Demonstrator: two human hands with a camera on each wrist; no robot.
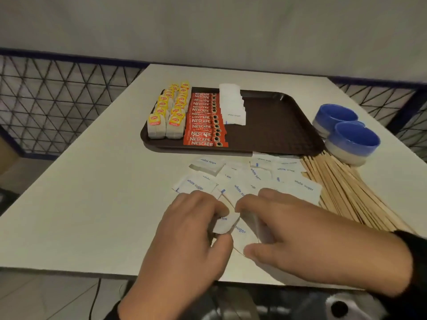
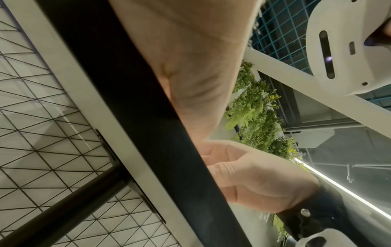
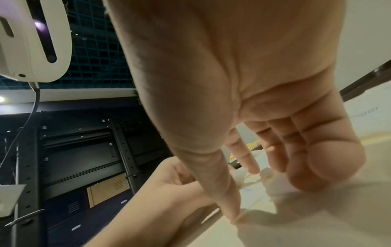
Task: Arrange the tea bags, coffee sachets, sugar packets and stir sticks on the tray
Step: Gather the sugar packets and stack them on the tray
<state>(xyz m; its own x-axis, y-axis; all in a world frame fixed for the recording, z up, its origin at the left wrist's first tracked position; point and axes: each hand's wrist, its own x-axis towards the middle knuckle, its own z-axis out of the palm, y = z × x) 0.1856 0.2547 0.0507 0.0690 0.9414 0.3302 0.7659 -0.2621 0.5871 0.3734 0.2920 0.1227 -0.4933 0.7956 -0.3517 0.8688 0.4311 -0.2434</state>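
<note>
A brown tray (image 1: 272, 125) holds yellow-tagged tea bags (image 1: 166, 114) at its left, a column of red coffee sachets (image 1: 204, 121), then a row of white sugar packets (image 1: 232, 105). Loose sugar packets (image 1: 265, 176) lie scattered on the table in front of the tray. Wooden stir sticks (image 1: 346, 192) fan out to their right. At the near edge, my left hand (image 1: 221, 227) pinches a sugar packet (image 1: 225, 225) between thumb and fingers. My right hand (image 1: 247, 229) arches over more packets, thumb and fingertips curled round them. In the right wrist view its fingertips (image 3: 325, 168) touch the tabletop.
Two stacked blue bowls (image 1: 346, 132) stand right of the tray, against the stir sticks. The tray's right half is bare. Wire mesh panels (image 1: 57, 100) flank the white table (image 1: 92, 181), whose near edge lies just under my wrists.
</note>
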